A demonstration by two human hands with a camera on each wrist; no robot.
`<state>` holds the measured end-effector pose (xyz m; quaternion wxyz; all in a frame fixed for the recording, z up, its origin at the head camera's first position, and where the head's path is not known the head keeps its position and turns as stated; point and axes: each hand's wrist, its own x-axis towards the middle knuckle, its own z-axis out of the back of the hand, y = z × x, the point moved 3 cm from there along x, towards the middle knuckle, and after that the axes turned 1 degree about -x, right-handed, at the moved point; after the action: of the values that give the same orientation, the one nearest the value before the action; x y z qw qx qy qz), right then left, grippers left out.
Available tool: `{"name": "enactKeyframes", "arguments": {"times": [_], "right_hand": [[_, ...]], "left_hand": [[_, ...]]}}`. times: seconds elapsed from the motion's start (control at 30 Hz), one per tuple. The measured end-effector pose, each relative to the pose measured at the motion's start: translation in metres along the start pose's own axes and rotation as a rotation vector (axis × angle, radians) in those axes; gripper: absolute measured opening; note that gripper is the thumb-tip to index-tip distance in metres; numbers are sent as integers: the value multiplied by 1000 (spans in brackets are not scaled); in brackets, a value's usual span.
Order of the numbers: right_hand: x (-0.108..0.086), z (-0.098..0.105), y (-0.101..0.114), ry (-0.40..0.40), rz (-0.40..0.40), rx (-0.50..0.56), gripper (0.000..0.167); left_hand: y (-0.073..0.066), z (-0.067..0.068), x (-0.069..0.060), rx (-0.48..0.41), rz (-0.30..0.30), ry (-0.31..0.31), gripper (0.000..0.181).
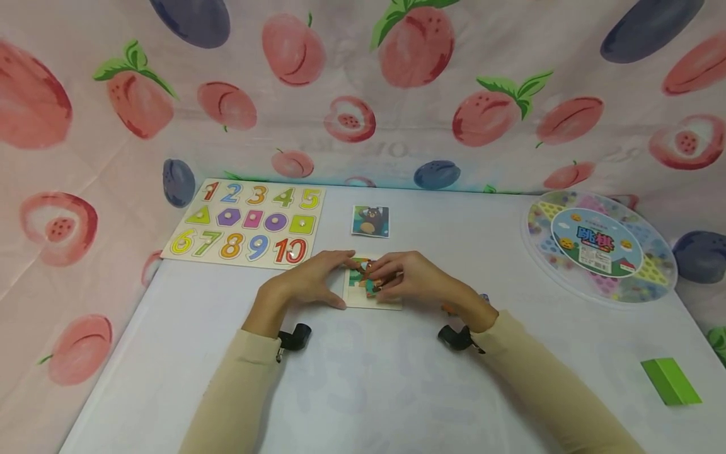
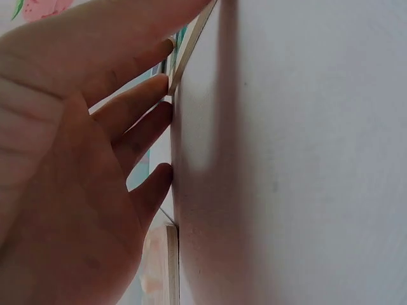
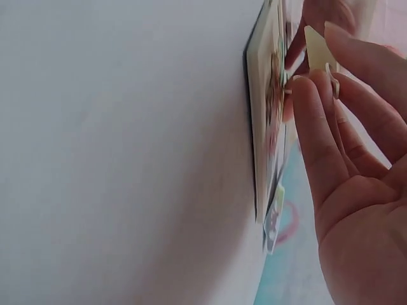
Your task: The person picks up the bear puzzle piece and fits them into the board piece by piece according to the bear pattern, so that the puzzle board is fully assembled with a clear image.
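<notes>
At the centre of the frame a small picture puzzle board (image 1: 357,299) lies flat on the white bench (image 1: 363,378), its picture partly covered by fingers. The left hand (image 1: 311,279) is loosely spread at the board's left side, fingers extended and thumb apart, gripping nothing. The right hand (image 1: 416,277) is bent over the board's right half, thumb and fingertips drawn together; the right wrist view shows them pinching a pale-backed puzzle piece (image 3: 315,51) just above the board. A small orange piece (image 1: 448,309) lies partly hidden by the right wrist.

Just above the board in the frame is a bear picture card (image 1: 371,221). A number and shape board (image 1: 242,231) lies at upper left, its numerals running from 1 to 10. A round Chinese checkers set (image 1: 598,243) lies at upper right, and a green block (image 1: 672,381) at lower right. Fruit-print cloth (image 1: 397,113) fills the top.
</notes>
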<state>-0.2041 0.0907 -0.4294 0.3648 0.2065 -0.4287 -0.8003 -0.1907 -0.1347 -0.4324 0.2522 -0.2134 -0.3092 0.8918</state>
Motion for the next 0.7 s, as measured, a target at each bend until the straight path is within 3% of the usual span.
{"name": "enactKeyframes", "arguments": {"times": [0.47,0.7], "right_hand": [[20,-19,5,-35,-39,-168,29],[24,-23,8,-35,-60,-202,31]], "left_hand": [[-1,1,0,-42,20,4,77],[0,1,0,-41,16,-5,77]]}}
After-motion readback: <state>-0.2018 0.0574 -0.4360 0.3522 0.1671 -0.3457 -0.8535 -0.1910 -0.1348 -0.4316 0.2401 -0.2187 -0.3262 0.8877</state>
